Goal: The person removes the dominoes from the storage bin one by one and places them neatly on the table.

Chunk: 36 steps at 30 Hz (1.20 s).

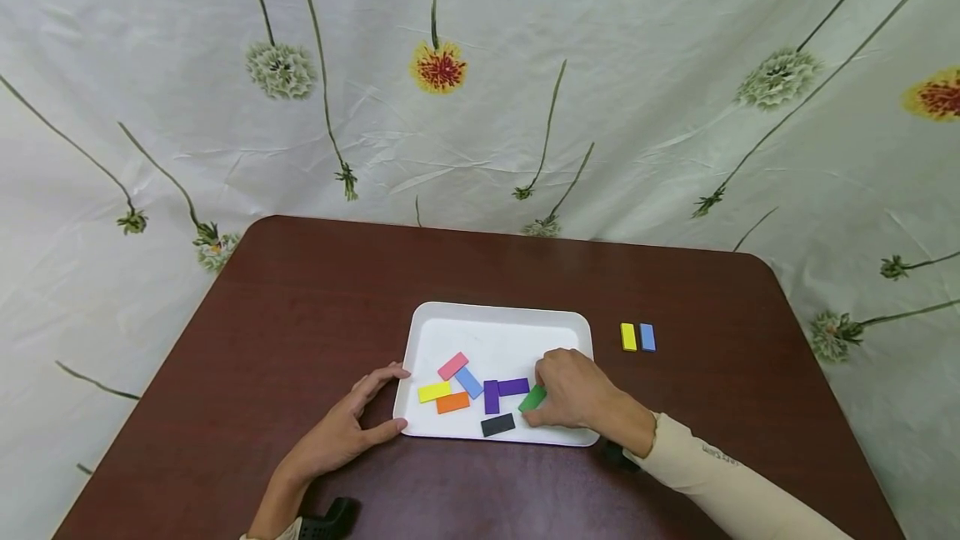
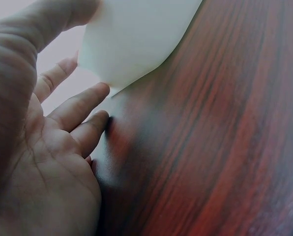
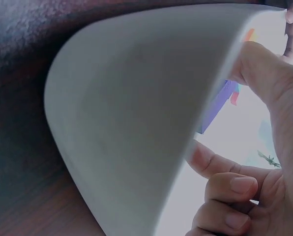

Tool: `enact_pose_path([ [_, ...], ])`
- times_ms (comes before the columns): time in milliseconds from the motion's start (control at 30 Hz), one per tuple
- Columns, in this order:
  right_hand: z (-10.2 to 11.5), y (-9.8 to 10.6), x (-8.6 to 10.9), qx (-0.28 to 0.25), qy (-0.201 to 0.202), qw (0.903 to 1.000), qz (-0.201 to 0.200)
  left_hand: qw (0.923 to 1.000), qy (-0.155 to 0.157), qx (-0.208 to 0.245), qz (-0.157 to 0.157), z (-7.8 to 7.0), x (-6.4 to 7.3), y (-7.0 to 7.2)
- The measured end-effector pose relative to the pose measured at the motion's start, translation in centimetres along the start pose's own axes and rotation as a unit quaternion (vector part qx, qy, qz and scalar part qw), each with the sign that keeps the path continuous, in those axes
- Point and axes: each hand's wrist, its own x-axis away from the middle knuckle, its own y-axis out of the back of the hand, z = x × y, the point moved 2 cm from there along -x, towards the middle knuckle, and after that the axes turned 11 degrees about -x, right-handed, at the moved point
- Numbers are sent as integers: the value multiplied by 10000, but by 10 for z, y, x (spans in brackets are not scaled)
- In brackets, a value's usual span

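A white tray [image 1: 495, 327] lies on the table with several small coloured blocks in it. My right hand [image 1: 573, 390] reaches over its right side, thumb and forefinger pinching a green block [image 1: 532, 398] at its two ends. In the right wrist view the tray wall [image 3: 136, 108] hides that block; the other fingers are curled. Left of it lie two purple blocks [image 1: 491, 397] and a black block [image 1: 498, 425]. My left hand [image 1: 341, 432] rests its thumb and fingertips at the tray's left rim; in the left wrist view its fingers [image 2: 80, 108] extend loosely by the tray corner.
Pink [image 1: 452, 366], blue [image 1: 469, 383], yellow [image 1: 434, 392] and orange [image 1: 453, 402] blocks lie together in the tray's left half. Right of the tray, a yellow block [image 1: 628, 337] and a blue block [image 1: 647, 337] stand side by side on the brown table [image 1: 337, 273]. A flowered cloth [image 1: 480, 123] hangs behind.
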Motion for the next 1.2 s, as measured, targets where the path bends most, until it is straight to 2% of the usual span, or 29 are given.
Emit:
enact_pose_path([
  [333, -2, 9, 0, -117, 139, 9996, -236, 10000, -39, 60, 32, 0, 0, 0],
  [567, -7, 24, 0, -283, -107, 9992, -261, 9999, -114, 97, 28, 1, 0, 0],
  [933, -29, 52, 10, -808, -127, 9956, -447, 9998, -77, 163, 26, 2, 0, -1],
  [1200, -53, 77, 22, -637, 121, 9968, -465, 9999, -99, 131, -11, 2, 0, -1],
])
